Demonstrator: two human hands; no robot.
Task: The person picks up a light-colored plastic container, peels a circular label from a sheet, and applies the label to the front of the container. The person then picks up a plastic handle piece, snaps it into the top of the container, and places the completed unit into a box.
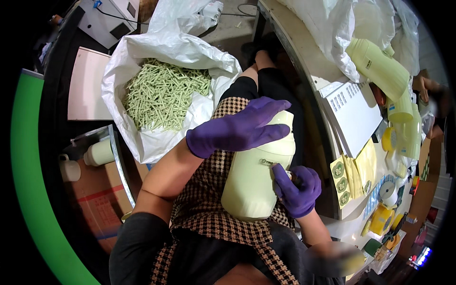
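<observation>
A pale green jug body [249,185] with a small dark label rests tilted on my lap, its rounded top pointing away from me. Across its shoulder lies my left hand [237,128], in a purple glove, the thumb and long fingers straddling the top and holding it. My right hand [300,191], gloved in purple too, is curled at the jug's right side. Its index finger touches the wall beside the label. Something small shows between the curled fingers, too hidden to name.
Left of my lap stands a white sack [171,40] full of short pale green sticks [166,95]. On the right-hand table [297,40] lie white sheets [354,114], yellow sticker sheets [356,166], tape rolls [381,219] and several green jugs [380,69]. A cardboard box [97,190] sits lower left.
</observation>
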